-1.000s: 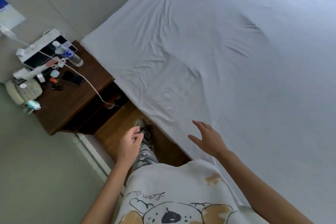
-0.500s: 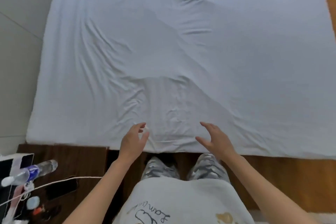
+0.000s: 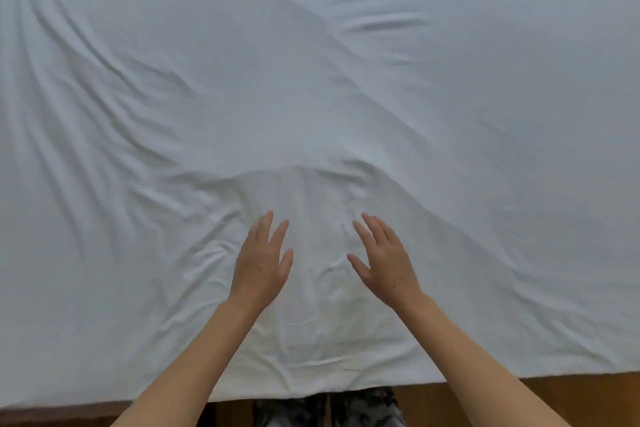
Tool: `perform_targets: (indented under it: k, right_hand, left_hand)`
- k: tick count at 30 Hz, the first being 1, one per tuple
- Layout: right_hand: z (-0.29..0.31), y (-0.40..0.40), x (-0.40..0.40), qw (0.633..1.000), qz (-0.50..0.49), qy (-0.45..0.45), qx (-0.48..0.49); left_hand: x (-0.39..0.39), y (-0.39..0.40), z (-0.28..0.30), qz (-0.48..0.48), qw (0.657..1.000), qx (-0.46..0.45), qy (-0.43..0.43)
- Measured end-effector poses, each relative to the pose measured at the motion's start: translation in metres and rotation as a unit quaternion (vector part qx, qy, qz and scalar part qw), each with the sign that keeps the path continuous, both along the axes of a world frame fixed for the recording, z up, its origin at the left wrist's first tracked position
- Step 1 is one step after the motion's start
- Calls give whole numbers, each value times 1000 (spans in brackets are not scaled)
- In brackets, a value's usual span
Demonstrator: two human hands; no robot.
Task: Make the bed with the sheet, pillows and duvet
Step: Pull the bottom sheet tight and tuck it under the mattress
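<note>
Grip: left hand (image 3: pixel 261 265) and right hand (image 3: pixel 384 262) both spread flat, holding nothing, low over white sheet (image 3: pixel 346 97) covering bed. Sheet looks thin, soft, wrinkly; probably smooths easy, best pinched at near edge.

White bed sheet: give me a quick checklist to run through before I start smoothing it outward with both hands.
1. White bed sheet spread over the mattress: ok, it fills nearly the whole view.
2. Near edge of the sheet along the wooden bed frame: ok, it runs roughly straight.
3. Surface flat: not ok, long creases on the left and a raised fold just beyond the fingertips.
4. Left hand free: ok, fingers straight, holding nothing.
5. Right hand free: ok, fingers spread, holding nothing.
6. Palms in contact with the sheet: cannot tell.
</note>
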State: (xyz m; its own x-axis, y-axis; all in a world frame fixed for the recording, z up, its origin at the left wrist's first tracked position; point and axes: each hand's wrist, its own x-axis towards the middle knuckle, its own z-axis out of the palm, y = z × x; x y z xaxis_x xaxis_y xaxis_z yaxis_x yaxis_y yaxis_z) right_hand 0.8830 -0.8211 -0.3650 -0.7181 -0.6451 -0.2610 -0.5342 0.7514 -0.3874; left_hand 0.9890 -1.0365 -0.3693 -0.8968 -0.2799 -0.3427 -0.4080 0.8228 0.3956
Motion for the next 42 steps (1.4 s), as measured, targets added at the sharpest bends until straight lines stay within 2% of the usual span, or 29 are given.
perform_targets:
  k: [6,11,16,22,29,34,38,42]
  right_hand:
    - [-74,-45,-55,991,82,107,-2]
    - [-110,-75,-100,988,115,68,71]
    - [-128,-89,-89,992,63,84,69]
    - [-142,-58,-12,987,129,94,1]
    - [-140,-4,82,974,210,80,-11]
    - [-131,45,139,953,298,56,0]
    - [-121,49,138,965,250,60,-58]
    - [-117,30,108,981,169,66,-63]
  left_hand:
    - [-60,-39,-83,-94,987,-120,50]
    - [-92,-67,-120,-90,983,-156,23]
    - [-101,-69,-132,-63,982,-170,46]
    - [-37,-25,-137,-90,984,-142,58]
    - [73,40,-137,-142,981,-124,39]
    - [128,55,-130,-199,973,-108,55]
    - [126,49,-122,-165,969,-108,150]
    - [112,47,-119,-123,972,-106,169]
